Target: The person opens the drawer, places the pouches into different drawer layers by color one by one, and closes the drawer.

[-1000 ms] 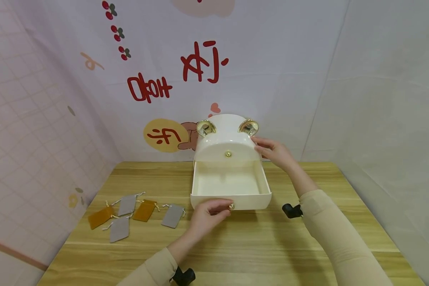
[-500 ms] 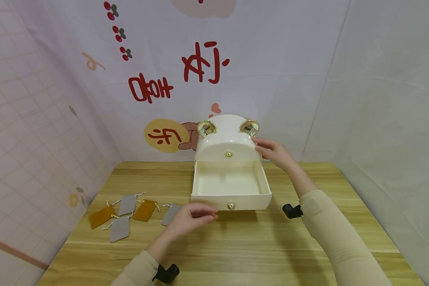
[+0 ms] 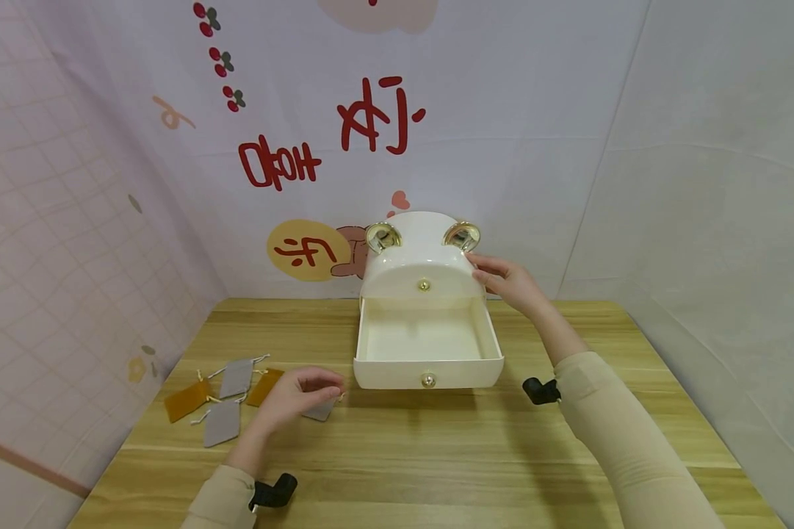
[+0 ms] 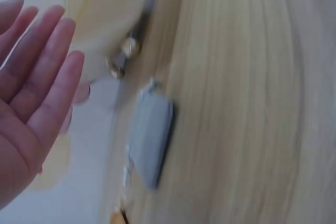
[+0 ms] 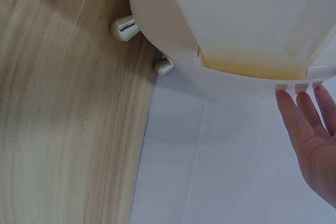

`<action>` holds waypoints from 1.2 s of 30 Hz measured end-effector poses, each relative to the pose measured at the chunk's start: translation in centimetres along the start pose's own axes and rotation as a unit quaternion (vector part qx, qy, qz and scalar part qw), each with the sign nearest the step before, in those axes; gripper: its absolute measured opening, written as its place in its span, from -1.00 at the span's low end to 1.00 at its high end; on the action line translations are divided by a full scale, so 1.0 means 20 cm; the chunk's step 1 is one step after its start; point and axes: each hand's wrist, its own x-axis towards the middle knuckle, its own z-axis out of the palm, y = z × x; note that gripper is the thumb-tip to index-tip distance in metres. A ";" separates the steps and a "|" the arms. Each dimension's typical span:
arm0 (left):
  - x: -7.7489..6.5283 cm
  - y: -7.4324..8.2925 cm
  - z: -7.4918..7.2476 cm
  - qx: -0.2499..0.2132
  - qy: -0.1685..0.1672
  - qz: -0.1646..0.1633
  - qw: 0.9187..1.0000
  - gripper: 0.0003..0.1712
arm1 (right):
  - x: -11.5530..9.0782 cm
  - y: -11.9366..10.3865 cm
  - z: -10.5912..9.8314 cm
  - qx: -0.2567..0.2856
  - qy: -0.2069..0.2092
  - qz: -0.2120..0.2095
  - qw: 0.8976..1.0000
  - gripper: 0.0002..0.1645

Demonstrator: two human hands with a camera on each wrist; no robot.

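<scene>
A cream storage box [image 3: 418,257] with two gold ears stands against the back wall, its lower drawer [image 3: 428,373] pulled out. My left hand [image 3: 296,397] hovers over a grey drawstring pouch [image 3: 320,411], hiding part of it. In the left wrist view the fingers are loosely extended and hold nothing, with the grey pouch [image 4: 150,135] apart from them. My right hand [image 3: 510,283] rests its fingertips against the box's right side. The right wrist view shows those fingers [image 5: 294,116] straight and touching the cream wall.
Left on the wooden table [image 3: 436,470] lie more drawstring pouches: an orange pouch [image 3: 186,401], a grey pouch [image 3: 236,378], another grey pouch [image 3: 222,424] and a partly covered orange pouch [image 3: 262,388]. A printed cloth wall [image 3: 502,147] stands behind the table.
My left hand has let go of the lower drawer's gold knob and moved left to above the nearest grey pouch. The right hand and the drawer have stayed put.
</scene>
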 end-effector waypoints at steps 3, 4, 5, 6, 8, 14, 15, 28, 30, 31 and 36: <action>0.00 -0.03 -0.04 0.005 0.025 -0.020 0.999 -0.70 | 0.00 0.01 0.00 -0.001 0.001 0.000 1.000 -0.42; 0.00 -0.03 -0.05 0.004 0.033 -0.030 0.999 -0.68 | 0.00 0.01 0.00 -0.002 0.001 -0.001 1.000 -0.42; 0.00 -0.04 -0.06 0.007 0.041 -0.040 0.998 -0.67 | 0.00 0.01 0.00 -0.002 0.001 -0.001 1.000 -0.43; 0.01 -0.04 -0.07 0.010 0.048 -0.050 0.998 -0.66 | 0.00 0.01 0.00 -0.002 0.002 -0.003 1.000 -0.43; 0.01 -0.05 -0.07 0.022 0.059 -0.064 0.996 -0.65 | 0.00 0.01 0.00 -0.003 0.000 -0.006 1.000 -0.42; 0.03 -0.09 -0.09 0.068 0.077 -0.065 0.993 -0.61 | 0.00 0.01 -0.01 -0.004 -0.001 -0.006 1.000 -0.41; 0.04 -0.10 -0.09 0.080 0.079 -0.063 0.992 -0.60 | 0.00 0.01 -0.01 -0.005 -0.001 -0.006 1.000 -0.42; 0.09 -0.26 -0.21 0.146 0.026 -0.073 0.986 -0.47 | 0.00 0.02 0.00 -0.007 0.000 -0.010 1.000 -0.42; 0.10 -0.27 -0.22 0.157 0.014 -0.075 0.985 -0.46 | 0.01 0.02 0.00 -0.005 0.000 -0.009 1.000 -0.42; 0.10 -0.27 -0.22 0.164 0.010 -0.077 0.983 -0.45 | 0.01 0.02 0.00 -0.005 0.000 -0.009 1.000 -0.42; 0.13 -0.28 -0.23 0.195 -0.001 -0.089 0.977 -0.48 | 0.01 0.03 0.00 -0.007 0.001 -0.011 1.000 -0.42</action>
